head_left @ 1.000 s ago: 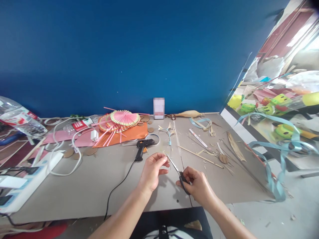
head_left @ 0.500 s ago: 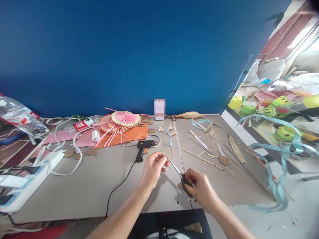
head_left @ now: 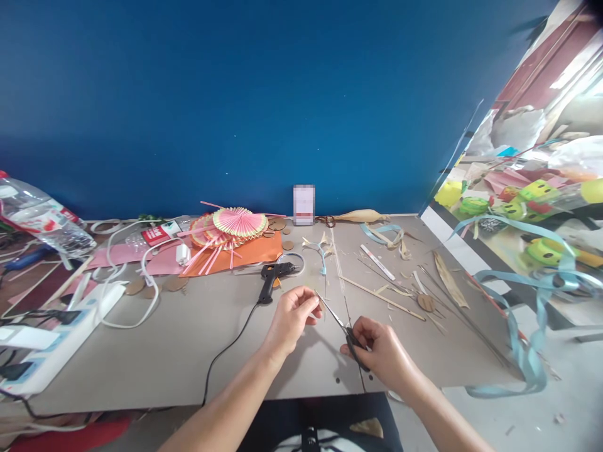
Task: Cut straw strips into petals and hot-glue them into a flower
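My right hand [head_left: 379, 355] is closed round the black handles of a pair of scissors [head_left: 340, 324], whose blades point up and left toward my left hand. My left hand [head_left: 292, 317] pinches a thin pale strip [head_left: 322, 306] between thumb and fingers, right at the blade tips. Both hands hover over the grey tabletop [head_left: 164, 351] near its front edge.
A black glue gun [head_left: 272, 277] with its cord lies just behind my left hand. Pink folded paper fans [head_left: 235, 225] rest on orange paper at the back. Thin sticks and straw scraps [head_left: 400, 295] litter the right side. A white power strip [head_left: 47, 342] and cables lie left; blue ribbon [head_left: 532, 351] hangs right.
The hands and scissors stay together with only slight shifts. The view has drifted a little, so everything sits marginally further right and lower.
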`<state>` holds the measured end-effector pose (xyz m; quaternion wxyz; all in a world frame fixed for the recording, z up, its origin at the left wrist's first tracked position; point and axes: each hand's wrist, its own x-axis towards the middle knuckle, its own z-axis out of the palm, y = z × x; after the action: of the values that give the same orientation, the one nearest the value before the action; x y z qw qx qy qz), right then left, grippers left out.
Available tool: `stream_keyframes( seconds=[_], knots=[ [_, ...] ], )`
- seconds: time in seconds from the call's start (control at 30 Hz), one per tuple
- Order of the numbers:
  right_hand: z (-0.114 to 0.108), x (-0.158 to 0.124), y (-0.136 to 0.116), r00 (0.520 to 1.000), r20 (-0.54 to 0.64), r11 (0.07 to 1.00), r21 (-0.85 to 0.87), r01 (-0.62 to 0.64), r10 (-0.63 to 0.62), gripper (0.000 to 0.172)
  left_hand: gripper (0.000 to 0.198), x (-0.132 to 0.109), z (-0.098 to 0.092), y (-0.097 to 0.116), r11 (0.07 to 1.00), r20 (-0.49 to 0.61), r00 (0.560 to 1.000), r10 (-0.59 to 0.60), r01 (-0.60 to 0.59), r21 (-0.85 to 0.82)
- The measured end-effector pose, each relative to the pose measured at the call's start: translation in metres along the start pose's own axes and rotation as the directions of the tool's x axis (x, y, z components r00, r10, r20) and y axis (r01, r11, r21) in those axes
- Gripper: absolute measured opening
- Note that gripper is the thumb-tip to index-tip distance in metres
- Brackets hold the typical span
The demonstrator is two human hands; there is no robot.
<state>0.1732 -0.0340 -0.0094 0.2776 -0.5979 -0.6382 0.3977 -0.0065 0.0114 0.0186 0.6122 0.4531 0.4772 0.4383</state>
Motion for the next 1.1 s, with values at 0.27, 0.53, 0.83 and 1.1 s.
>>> stream_keyframes(
  seconds=[0.27, 0.53, 0.83, 1.1],
  knots=[
    [-0.0024, 0.0017, 0.0004, 0.995, 0.089, 0.985, 0.162, -0.066, 0.052, 0.029, 0.015, 0.0001, -0.0006, 0.0047, 0.999, 0.033, 0.999, -0.030, 0.030, 0.014],
    [-0.0046, 0.0009, 0.0001, 0.991, 0.134, 0.984, 0.175, -0.032, 0.009, 0.026, 0.014, 0.0000, 0.0013, 0.0064, 0.998, 0.055, 0.997, -0.058, 0.058, -0.003],
    [-0.0056, 0.0003, -0.0020, 0.999, 0.046, 0.997, -0.066, 0.030, -0.027, 0.030, 0.015, -0.0006, 0.0010, 0.0053, 0.998, 0.050, 0.998, -0.039, 0.037, 0.050],
    [-0.0055, 0.0012, 0.0006, 0.998, 0.057, 0.998, -0.054, 0.013, -0.010, 0.030, 0.016, -0.0011, 0.0013, 0.0071, 0.998, 0.062, 0.997, -0.050, 0.048, 0.036]
  ],
)
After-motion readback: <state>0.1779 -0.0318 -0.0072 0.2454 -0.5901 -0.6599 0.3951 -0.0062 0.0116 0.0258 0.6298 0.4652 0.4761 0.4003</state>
